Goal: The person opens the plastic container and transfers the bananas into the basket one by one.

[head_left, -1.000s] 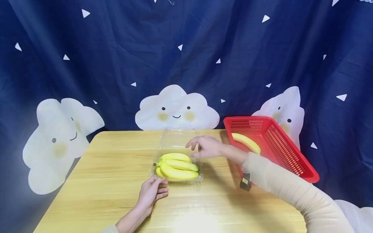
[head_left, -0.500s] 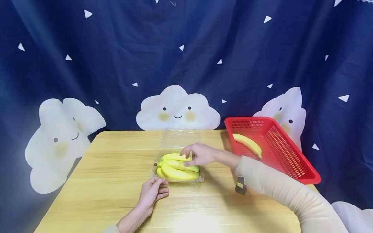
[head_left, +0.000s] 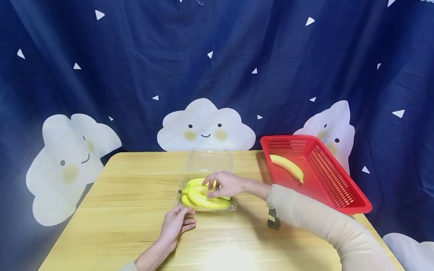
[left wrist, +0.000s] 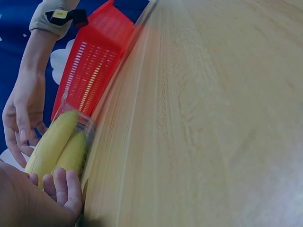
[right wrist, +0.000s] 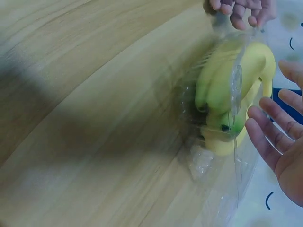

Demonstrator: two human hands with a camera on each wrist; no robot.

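Note:
A bunch of yellow bananas (head_left: 207, 203) lies in a clear plastic clamshell box (head_left: 211, 162) whose lid stands open toward the back. At the box's front left corner, my left hand (head_left: 174, 226) pinches the rim between thumb and forefinger. My right hand (head_left: 225, 184) hovers over the bunch with fingers spread and slightly bent. In the right wrist view the right hand's palm (right wrist: 289, 161) faces the bananas (right wrist: 232, 75), holding nothing. The left wrist view shows the bananas (left wrist: 54, 142) between both hands.
A red plastic basket (head_left: 364, 207) stands at the table's right side, with a single banana (head_left: 288, 167) inside. A dark wrist device (head_left: 273, 219) hangs under the right sleeve. Behind the wooden table (head_left: 129, 188) hangs a blue curtain (head_left: 203, 37) with clouds.
My right hand has moved left and a little toward me, from beside the box's back right to above the bananas. The left hand stays at the front left corner.

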